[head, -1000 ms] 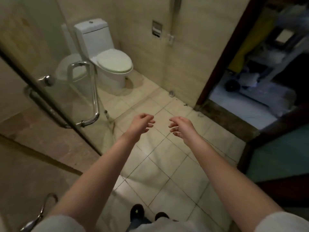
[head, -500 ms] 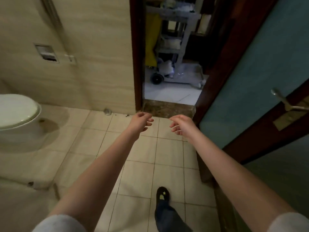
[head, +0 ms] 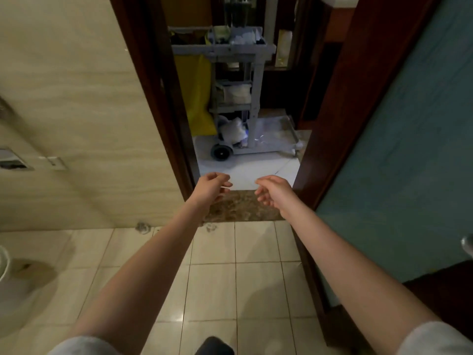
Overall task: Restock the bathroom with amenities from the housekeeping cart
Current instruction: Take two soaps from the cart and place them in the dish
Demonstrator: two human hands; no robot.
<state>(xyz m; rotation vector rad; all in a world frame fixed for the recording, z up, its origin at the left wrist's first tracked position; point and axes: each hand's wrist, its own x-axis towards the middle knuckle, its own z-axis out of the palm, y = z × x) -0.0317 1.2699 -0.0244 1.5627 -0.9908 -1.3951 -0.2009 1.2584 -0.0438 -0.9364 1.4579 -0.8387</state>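
Observation:
The grey housekeeping cart (head: pixel 252 73) stands outside the bathroom doorway, straight ahead. It has a yellow bag (head: pixel 195 98) on its left side, white supplies on its shelves and clutter on its top tray. My left hand (head: pixel 211 188) and my right hand (head: pixel 275 192) are stretched out in front of me over the dark stone threshold (head: pixel 243 208). Both hands are empty with fingers loosely curled and apart. The cart is well beyond them.
A dark wooden door frame (head: pixel 158 93) borders the opening on the left. The teal door (head: pixel 399 155) stands swung open on the right. A toilet edge (head: pixel 5 262) shows at far left. A recessed paper holder (head: pixel 12 160) is set in the beige tiled wall.
My view has swung right from the toilet and shower door to the doorway. The cart has become centred and closer. My hands keep the same empty pose.

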